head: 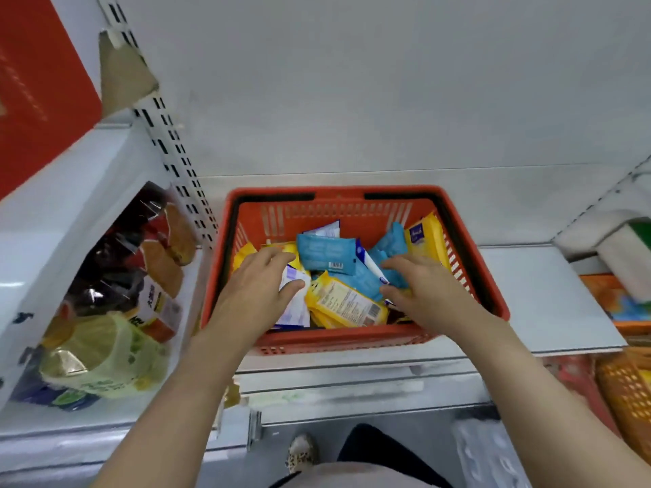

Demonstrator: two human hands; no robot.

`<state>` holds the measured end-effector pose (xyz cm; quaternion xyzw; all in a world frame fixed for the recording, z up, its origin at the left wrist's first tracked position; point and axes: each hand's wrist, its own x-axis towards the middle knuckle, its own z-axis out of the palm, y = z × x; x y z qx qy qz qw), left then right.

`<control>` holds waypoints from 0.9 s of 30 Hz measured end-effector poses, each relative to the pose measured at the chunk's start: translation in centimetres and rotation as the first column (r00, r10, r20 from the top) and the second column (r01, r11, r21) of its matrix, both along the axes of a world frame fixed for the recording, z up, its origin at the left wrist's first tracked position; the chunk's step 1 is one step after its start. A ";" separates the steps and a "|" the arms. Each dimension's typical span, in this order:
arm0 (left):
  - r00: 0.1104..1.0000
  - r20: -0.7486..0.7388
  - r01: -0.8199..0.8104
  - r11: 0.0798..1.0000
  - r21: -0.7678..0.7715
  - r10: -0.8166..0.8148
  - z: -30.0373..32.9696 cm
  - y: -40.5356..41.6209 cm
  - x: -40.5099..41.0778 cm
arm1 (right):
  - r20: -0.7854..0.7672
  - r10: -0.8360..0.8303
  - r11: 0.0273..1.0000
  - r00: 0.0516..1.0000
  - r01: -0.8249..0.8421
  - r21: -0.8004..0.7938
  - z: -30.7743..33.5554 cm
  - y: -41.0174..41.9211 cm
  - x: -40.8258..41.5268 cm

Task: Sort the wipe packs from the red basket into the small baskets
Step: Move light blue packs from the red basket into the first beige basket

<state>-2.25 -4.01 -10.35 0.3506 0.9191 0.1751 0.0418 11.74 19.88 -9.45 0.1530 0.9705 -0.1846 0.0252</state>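
A red basket point(352, 341) stands on a white shelf point(542, 297). Inside it lie several wipe packs, blue point(326, 253), yellow point(347, 304) and white with purple print point(294, 311). My left hand point(260, 287) lies over the left side of the pile, with straight fingers on a yellow pack and the thumb on the white pack. My right hand point(422, 287) reaches over the right side, its fingertips touching blue packs point(389, 241). Neither hand has lifted a pack. An orange small basket point(627, 392) shows at the lower right edge.
Left of the basket, a shelf bay holds bottled drinks point(116, 272) and a green-wrapped pack point(102, 357). A slotted shelf upright point(176, 160) runs beside the basket. White boxes point(620, 241) and orange packaging point(620, 301) sit at the right. My shoe point(299, 452) is below.
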 end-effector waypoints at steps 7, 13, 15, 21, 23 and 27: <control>0.995 0.095 0.029 0.999 0.024 -0.032 -1.5 2.1 -3.0 | 0.126 0.002 0.998 0.992 0.006 -0.059 -2.5 -0.6 -8.9; 0.993 0.118 0.012 1.000 0.001 -0.012 -2.1 3.2 -4.7 | 0.246 -0.013 1.000 0.969 0.007 0.025 -4.4 -1.5 -14.1; 0.994 0.111 0.001 1.000 -0.016 0.001 -2.2 3.4 -5.2 | 0.225 -0.041 0.999 0.973 0.034 0.033 -4.4 -1.3 -14.0; 0.989 0.145 0.037 0.995 -0.088 -0.024 -2.9 5.6 -7.0 | 0.319 -0.374 0.314 0.871 0.443 -0.840 -1.1 3.8 -9.9; 0.971 0.223 0.108 0.989 -0.106 -0.082 -3.5 7.3 -7.4 | 0.364 -0.349 0.097 0.863 0.420 -0.902 -0.4 5.5 -7.8; 0.887 0.412 0.296 0.942 -0.160 -0.209 -5.5 11.0 -7.8 | 0.279 -0.366 0.148 0.888 0.352 -0.924 -0.3 6.3 -5.4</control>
